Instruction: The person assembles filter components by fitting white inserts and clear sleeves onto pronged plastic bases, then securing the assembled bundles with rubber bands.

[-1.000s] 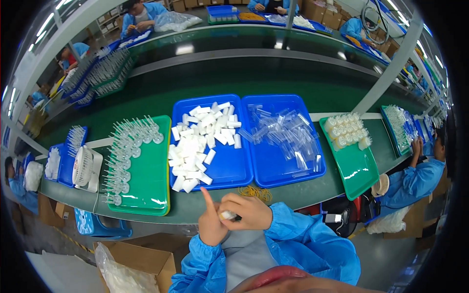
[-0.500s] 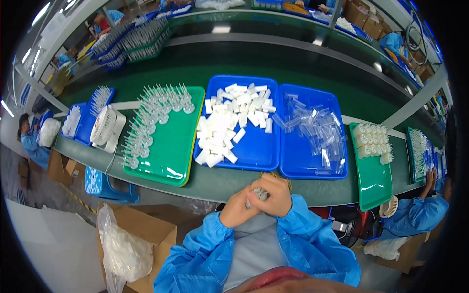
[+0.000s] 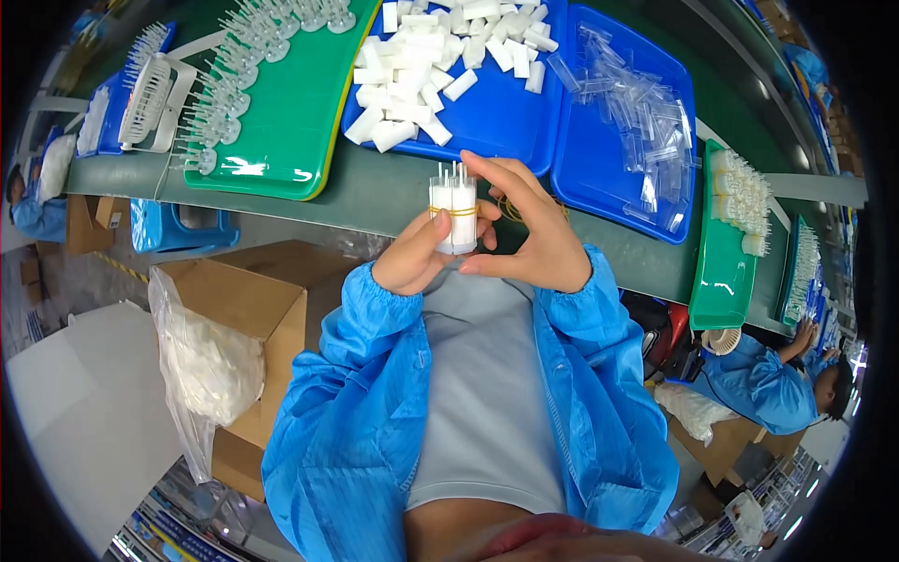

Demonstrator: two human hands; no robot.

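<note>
In front of my chest, my left hand (image 3: 412, 253) is closed around a bundle of clear tubes (image 3: 453, 217). White cylinders fill the tubes, thin pins stick up at the top, and a yellow rubber band circles the middle. My right hand (image 3: 534, 225) is open beside the bundle, its index finger near the pins and its thumb near the base; whether either touches is unclear. Several more rubber bands (image 3: 511, 210) show by the right fingers. Beyond the hands, one blue tray (image 3: 510, 140) bears white cylinders (image 3: 412, 84); another blue tray (image 3: 599, 192) carries loose clear tubes (image 3: 637, 112).
Left of these, a green tray (image 3: 281, 140) carries rows of pinned clear bases (image 3: 229, 94). A white fan (image 3: 150, 108) stands further left. Finished-looking bundles (image 3: 740, 197) fill part of a green tray (image 3: 721, 281) at right. An open carton (image 3: 272, 300) stands below the bench; a co-worker (image 3: 768, 379) sits at right.
My hands were clasped together over something mostly hidden; now they are apart, with the banded bundle upright in the left. The view has tilted down, so the trays appear higher.
</note>
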